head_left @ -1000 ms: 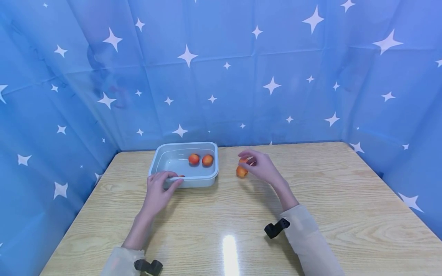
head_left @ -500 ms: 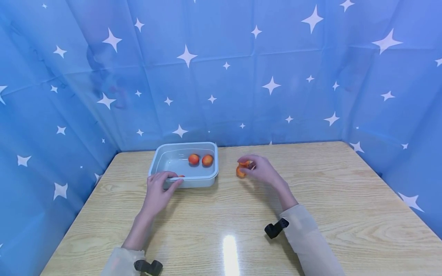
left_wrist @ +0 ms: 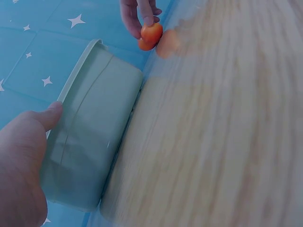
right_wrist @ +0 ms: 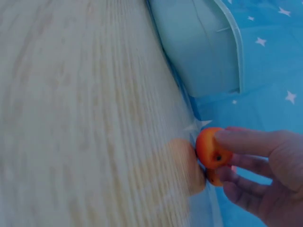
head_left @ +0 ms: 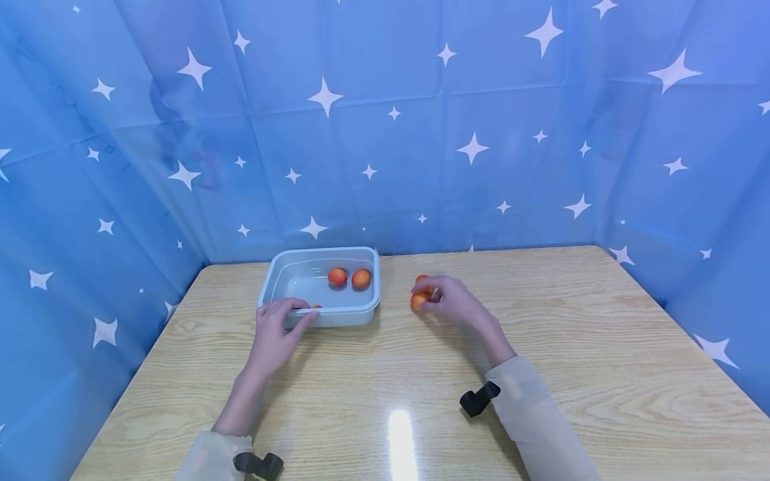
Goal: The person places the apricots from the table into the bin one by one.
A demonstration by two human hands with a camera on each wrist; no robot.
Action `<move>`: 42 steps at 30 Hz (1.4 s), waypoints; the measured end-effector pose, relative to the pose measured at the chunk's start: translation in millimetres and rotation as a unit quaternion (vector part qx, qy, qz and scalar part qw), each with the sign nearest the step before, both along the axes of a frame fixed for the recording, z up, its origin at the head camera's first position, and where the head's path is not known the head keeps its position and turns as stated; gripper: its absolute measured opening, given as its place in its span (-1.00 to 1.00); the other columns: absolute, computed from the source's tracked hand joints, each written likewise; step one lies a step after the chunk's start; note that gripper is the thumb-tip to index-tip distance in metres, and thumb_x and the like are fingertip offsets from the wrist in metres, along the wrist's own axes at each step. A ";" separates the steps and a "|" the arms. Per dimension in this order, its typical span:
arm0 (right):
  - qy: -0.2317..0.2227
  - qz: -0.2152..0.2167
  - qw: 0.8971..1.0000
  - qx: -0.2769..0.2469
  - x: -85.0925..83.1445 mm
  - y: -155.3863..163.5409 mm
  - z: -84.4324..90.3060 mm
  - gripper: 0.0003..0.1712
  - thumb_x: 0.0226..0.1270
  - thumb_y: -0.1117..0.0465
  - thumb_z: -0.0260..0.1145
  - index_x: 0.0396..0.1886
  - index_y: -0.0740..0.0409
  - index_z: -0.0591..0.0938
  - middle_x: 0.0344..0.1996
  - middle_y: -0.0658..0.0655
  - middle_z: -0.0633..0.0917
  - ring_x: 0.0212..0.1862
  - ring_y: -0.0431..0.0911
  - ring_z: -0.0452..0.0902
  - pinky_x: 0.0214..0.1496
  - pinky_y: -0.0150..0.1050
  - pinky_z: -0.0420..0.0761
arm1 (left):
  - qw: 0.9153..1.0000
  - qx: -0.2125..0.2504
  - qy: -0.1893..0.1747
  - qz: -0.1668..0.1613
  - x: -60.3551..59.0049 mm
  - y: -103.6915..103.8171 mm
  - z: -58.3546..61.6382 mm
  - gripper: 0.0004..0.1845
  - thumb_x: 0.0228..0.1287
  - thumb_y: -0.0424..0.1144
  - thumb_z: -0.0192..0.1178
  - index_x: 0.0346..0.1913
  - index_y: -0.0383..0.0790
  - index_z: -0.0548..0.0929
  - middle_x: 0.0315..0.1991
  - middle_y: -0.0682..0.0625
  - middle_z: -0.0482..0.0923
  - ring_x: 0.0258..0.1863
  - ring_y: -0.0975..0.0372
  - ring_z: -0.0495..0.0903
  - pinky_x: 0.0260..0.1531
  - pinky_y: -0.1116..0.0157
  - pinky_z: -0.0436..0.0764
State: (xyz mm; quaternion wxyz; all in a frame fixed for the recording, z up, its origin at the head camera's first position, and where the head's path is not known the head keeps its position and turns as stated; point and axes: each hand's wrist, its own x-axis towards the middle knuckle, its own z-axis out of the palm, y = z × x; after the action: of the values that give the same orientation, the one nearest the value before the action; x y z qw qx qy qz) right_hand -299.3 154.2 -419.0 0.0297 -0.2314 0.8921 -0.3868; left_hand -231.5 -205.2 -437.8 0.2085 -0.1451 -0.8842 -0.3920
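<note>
As the table point(head_left: 361, 374) gives it a flat base, the tub point(head_left: 349, 317) stands upright; the left hand point(head_left: 278, 336) grips the tub's near rim, probably to steady it; the right hand point(head_left: 455, 304) pinches the nearer fruit point(right_wrist: 209, 147), right of the tub; the farther fruit point(right_wrist: 213, 178) sits just behind; three more fruits point(head_left: 337, 277) lie inside, one mostly hidden.

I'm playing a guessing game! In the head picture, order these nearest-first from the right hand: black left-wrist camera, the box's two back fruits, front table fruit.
From the right hand:
1. Front table fruit: in its grip.
2. Back-right fruit: in the box, to the left.
3. Back-left fruit: in the box, farther left.
4. Black left-wrist camera: bottom left.
</note>
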 end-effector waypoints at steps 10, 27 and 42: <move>-0.019 -0.007 1.000 0.015 1.0 -1.3 -3.3 -0.59 0.22 0.36 0.48 0.09 0.17 0.69 -0.04 0.11 0.69 -0.32 -0.06 0.52 -0.19 -0.16 0.55 | 1.000 0.002 0.001 0.000 -0.3 -0.3 -0.1 -0.78 0.32 -0.10 0.38 -0.12 -0.13 0.67 -0.17 0.01 0.68 -0.01 0.07 0.56 0.23 -0.03 0.10; -0.025 -0.022 0.999 -0.030 2.8 0.1 5.3 -0.55 0.21 0.20 0.52 0.11 0.12 0.68 -0.04 0.10 0.69 -0.27 -0.07 0.59 -0.21 -0.18 0.58 | 1.000 0.002 0.013 -0.004 0.3 0.0 0.1 -0.80 0.31 -0.12 0.40 -0.14 -0.13 0.68 -0.18 0.01 0.69 -0.03 0.08 0.58 0.22 -0.01 0.11; 0.035 -0.028 0.996 -0.072 4.1 -4.6 18.7 -0.59 0.30 0.14 0.48 0.12 0.11 0.69 -0.04 0.13 0.72 -0.20 -0.06 0.67 -0.13 -0.14 0.63 | 1.000 -0.001 0.023 -0.005 -0.5 -0.3 -1.1 -0.81 0.30 -0.15 0.40 -0.15 -0.15 0.68 -0.19 0.00 0.69 -0.06 0.07 0.59 0.20 -0.02 0.12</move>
State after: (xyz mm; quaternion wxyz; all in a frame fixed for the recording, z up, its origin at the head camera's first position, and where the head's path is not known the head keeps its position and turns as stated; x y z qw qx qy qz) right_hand -295.2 149.6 -400.3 -0.0293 -0.2213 0.8688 -0.4420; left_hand -232.0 -205.5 -438.8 0.2265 -0.1581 -0.8789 -0.3889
